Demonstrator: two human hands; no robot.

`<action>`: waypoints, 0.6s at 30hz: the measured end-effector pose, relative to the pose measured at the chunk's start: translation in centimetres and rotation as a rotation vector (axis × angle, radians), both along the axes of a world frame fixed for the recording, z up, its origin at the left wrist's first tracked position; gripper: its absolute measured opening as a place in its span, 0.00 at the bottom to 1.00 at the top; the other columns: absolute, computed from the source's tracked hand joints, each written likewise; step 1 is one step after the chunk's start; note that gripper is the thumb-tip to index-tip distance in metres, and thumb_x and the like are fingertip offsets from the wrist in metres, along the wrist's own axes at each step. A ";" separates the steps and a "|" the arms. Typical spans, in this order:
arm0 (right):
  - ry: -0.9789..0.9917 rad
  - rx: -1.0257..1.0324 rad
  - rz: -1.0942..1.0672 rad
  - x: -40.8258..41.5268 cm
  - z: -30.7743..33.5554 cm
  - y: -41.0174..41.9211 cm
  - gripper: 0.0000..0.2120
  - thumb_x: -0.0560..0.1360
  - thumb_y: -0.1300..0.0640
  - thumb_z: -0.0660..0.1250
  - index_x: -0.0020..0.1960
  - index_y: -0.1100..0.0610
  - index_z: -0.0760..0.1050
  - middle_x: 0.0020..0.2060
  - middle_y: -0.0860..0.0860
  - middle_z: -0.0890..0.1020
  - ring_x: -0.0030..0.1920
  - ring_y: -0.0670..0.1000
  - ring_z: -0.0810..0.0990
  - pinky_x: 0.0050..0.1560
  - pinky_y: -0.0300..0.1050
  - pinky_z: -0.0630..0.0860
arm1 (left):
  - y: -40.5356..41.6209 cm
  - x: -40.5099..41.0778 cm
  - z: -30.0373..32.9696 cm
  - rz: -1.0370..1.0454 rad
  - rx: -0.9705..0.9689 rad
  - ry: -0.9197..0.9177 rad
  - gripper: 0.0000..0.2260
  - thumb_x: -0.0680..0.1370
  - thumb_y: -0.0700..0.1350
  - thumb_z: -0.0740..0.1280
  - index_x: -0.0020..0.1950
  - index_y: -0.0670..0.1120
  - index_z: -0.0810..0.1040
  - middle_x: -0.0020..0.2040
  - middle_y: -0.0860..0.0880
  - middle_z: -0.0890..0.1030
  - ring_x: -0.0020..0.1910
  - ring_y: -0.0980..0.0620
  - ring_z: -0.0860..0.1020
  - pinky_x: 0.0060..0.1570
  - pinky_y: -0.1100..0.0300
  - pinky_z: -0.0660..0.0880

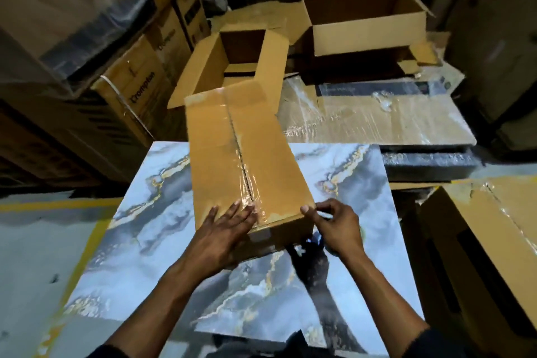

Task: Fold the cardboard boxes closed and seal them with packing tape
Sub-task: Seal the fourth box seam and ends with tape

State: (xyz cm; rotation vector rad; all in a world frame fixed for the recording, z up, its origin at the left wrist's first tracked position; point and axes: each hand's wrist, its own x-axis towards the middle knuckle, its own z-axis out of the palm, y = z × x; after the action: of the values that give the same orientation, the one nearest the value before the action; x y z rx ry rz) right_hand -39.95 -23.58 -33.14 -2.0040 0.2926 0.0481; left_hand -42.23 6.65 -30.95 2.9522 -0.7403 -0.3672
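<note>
Pressing flat with fingers spread, the left hand point(229, 224) lies on the near end of the closed cardboard box point(244, 160), right over the clear packing tape point(242, 160) that runs along the centre seam. At the box's near right corner the right hand point(334, 227) has thumb and fingertips pinched together on the edge; what sits between them is too small to tell. That long box rests on a marble-patterned board point(139, 224), its far end reaching past the board's far edge. Just beyond stands an open box point(232, 64) with its flaps up, and farther right another open box point(363, 23). A plastic-wrapped flat pack point(392, 116) lies to the right, printed cartons point(128, 96) are stacked at the left, and a taped carton point(494, 227) sits near right.
</note>
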 end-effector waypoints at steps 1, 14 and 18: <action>0.003 -0.039 0.002 -0.8 0.1 0.3 0.18 0.69 0.35 0.78 0.44 0.48 0.81 0.45 0.42 0.86 0.48 0.45 0.84 0.52 0.48 0.81 | 0.3 -0.1 0.3 0.024 0.011 0.013 0.36 0.80 0.51 0.61 0.86 0.56 0.51 0.85 0.57 0.46 0.84 0.49 0.41 0.82 0.40 0.44; 0.124 -0.407 0.432 3.4 -2.1 -6.1 0.20 0.77 0.61 0.67 0.66 0.47 0.79 0.62 0.49 0.84 0.58 0.52 0.84 0.56 0.49 0.80 | -6.9 -2.1 -0.8 0.091 -0.073 -0.130 0.45 0.80 0.75 0.48 0.87 0.46 0.48 0.86 0.49 0.46 0.85 0.48 0.43 0.79 0.36 0.39; 0.178 -0.852 0.778 5.8 -3.8 -6.1 0.26 0.74 0.53 0.69 0.72 0.45 0.74 0.66 0.47 0.79 0.67 0.54 0.75 0.55 0.52 0.79 | -7.7 -2.2 -0.2 0.098 -0.051 -0.070 0.50 0.76 0.80 0.43 0.87 0.48 0.44 0.85 0.50 0.39 0.84 0.50 0.39 0.81 0.40 0.38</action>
State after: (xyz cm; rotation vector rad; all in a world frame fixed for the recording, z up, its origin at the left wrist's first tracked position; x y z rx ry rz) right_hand -34.10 -29.65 -36.90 -2.8496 -0.4573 0.6930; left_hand -44.44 -1.09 -31.18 2.9527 -0.5998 -0.2360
